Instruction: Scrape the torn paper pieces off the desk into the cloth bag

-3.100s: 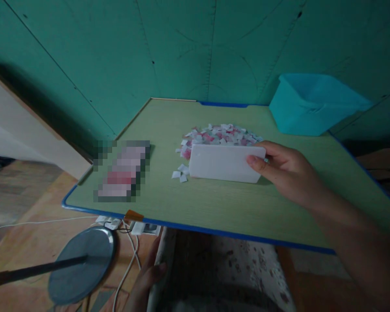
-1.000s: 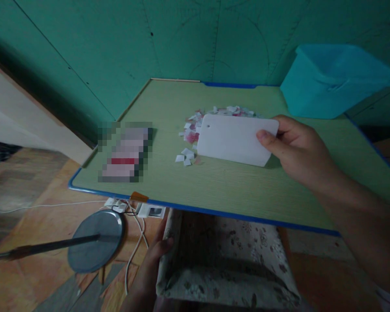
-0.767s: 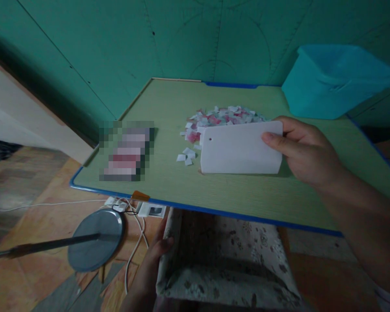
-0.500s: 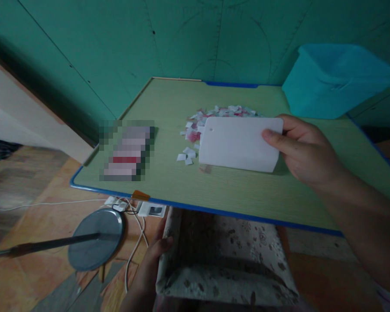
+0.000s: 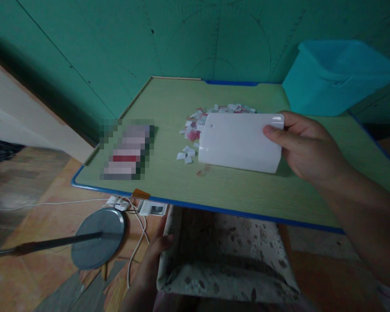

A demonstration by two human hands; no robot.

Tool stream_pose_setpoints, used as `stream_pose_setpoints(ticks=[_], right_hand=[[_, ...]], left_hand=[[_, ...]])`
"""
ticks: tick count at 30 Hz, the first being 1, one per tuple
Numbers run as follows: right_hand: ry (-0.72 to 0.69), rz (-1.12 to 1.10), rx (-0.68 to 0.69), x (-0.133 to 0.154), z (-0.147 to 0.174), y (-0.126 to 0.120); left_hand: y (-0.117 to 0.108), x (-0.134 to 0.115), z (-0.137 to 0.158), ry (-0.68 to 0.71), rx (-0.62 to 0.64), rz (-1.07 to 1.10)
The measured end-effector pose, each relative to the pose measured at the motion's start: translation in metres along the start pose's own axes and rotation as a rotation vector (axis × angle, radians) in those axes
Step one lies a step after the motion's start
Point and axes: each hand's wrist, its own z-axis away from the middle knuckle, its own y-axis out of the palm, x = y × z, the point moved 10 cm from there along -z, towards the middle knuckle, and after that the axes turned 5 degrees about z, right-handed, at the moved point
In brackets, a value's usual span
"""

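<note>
My right hand [image 5: 307, 145] grips the right end of a white plastic scraper [image 5: 240, 143], thumb on top and fingers behind. This scraper is a smooth, slightly curved sheet with rounded corners and a small hole near its left end. It hides part of a pile of white and pink paper scraps [image 5: 192, 125] on the table. A few loose scraps [image 5: 186, 154] lie left of it. Below the table's front edge, my left hand [image 5: 160, 249] is closed on the left wall of a floral fabric box [image 5: 227, 284], thumb on the rim; its other fingers are hidden.
A turquoise bin [image 5: 321, 89] stands at the table's back right. The pale green table [image 5: 162, 182] has a blue edge and a blurred-out object [image 5: 126, 151] on its left. On the floor are a round metal base [image 5: 99, 238] with a pole and white cables [image 5: 138, 247].
The white scraper has tilted slightly in my right hand, and its face catches more light. My left hand and the fabric box have hardly moved.
</note>
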Motion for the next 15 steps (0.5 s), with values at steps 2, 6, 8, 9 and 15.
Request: stream_pose_setpoints(ticks=[2, 6, 8, 9, 15], right_hand=[[0.019, 0.023, 0.048, -0.001, 0.001, 0.006], [0.093, 0.003, 0.181, -0.008, 0.006, 0.021], [0.099, -0.023, 0.195, -0.007, 0.008, 0.022], [0.089, -0.027, 0.184, -0.006, 0.008, 0.020], [0.030, 0.019, 0.106, 0.000, 0.003, 0.009]], left_hand=[[-0.003, -0.002, -0.001, 0.056, -0.020, -0.059], [0.004, -0.008, 0.005, 0.129, -0.012, -0.047], [0.013, -0.009, 0.011, 0.120, 0.028, 0.006], [0.017, -0.008, 0.014, 0.096, 0.050, 0.036], [0.017, -0.012, 0.017, 0.043, 0.035, -0.010]])
